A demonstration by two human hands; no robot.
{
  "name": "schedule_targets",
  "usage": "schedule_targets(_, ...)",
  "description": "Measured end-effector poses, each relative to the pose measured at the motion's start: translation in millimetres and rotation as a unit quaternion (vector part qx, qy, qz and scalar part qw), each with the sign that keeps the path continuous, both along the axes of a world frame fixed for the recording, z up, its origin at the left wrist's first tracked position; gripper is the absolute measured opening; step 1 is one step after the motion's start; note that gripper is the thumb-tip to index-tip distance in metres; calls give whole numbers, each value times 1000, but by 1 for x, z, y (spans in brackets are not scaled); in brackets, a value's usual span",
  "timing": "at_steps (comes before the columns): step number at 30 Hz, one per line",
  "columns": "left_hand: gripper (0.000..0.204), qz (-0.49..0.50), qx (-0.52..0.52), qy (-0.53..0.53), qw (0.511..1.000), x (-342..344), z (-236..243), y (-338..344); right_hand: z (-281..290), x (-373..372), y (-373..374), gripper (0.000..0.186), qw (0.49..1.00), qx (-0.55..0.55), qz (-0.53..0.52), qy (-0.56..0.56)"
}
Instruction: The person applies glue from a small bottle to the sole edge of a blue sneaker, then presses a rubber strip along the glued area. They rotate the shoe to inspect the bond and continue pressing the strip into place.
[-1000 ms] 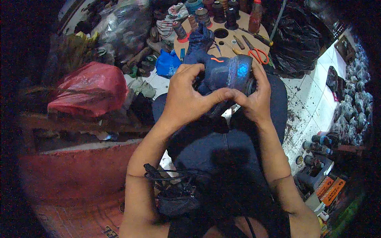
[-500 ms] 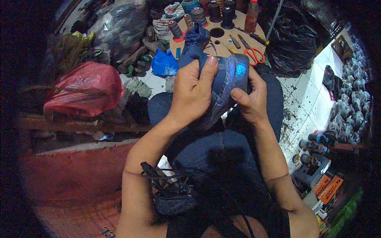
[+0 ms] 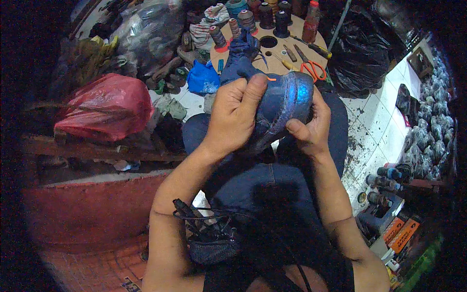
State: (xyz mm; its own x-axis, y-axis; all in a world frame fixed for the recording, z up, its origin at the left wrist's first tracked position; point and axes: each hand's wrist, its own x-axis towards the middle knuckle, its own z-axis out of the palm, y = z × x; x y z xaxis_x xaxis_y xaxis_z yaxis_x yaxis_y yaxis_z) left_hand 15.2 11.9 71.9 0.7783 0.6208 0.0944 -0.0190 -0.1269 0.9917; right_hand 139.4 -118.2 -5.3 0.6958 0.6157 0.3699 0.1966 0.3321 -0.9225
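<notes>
Above my lap I hold a dark blue shoe [image 3: 280, 103] whose thick sole edge catches a bright blue shine. My left hand [image 3: 234, 113] is closed round its near-left side, the thumb laid along the upper. At the right end, my right hand [image 3: 314, 127] grips the sole, thumb in front and fingers curled behind. A small orange mark shows on the shoe beside my left thumb. Laces and dark blue cloth-like material [image 3: 239, 61] stick up beyond my left hand. The shoe's underside is mostly hidden.
A round wooden board [image 3: 277, 46] ahead bears thread spools [image 3: 266, 17], orange-handled scissors [image 3: 311, 65], a screwdriver [image 3: 316, 47] and a red-capped bottle [image 3: 311, 22]. A red plastic bag [image 3: 107, 107] lies left, a black bag [image 3: 360, 58] right. Bottles and orange boxes [image 3: 404, 236] stand lower right.
The shoe has turned slightly, its shiny end shifting a little right and down, and my right hand has moved with it. Both hands keep their hold.
</notes>
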Motion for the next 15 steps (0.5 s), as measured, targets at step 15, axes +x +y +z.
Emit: schedule_targets(15, 40, -118, -191, 153, 962, -47, 23, 27, -7, 10, -4, 82, 879, 67, -117, -458)
